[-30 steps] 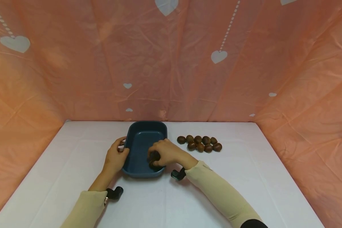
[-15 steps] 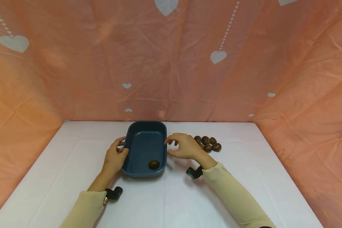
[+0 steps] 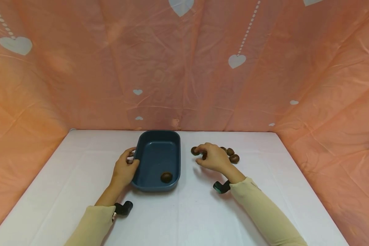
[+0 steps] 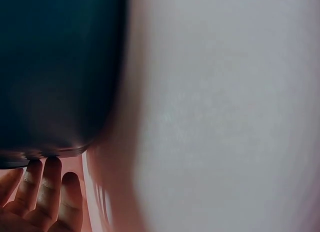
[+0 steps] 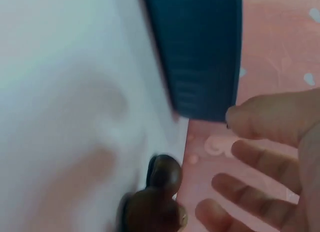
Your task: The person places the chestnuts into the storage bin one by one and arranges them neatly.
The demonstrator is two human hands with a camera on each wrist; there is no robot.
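Right hand, fingers parted, hovered over glossy brown rounded chestnuts (image 3: 234, 159); left hand at the tray.

From where I stood: the dark blue, smooth, rounded-rectangular tray (image 3: 155, 157) sat on the white cloth-covered table (image 3: 178, 218), left of the chestnuts. The left hand (image 3: 123, 169) rested against its left wall, fingers extended, not curled round it. A single dark brown chestnut (image 3: 166, 177) lay inside, toward the tray's near right corner. The right hand (image 3: 213, 158) had thumb and fingers spread, pinching nothing, and partly hid the group beneath; full count could not be told.
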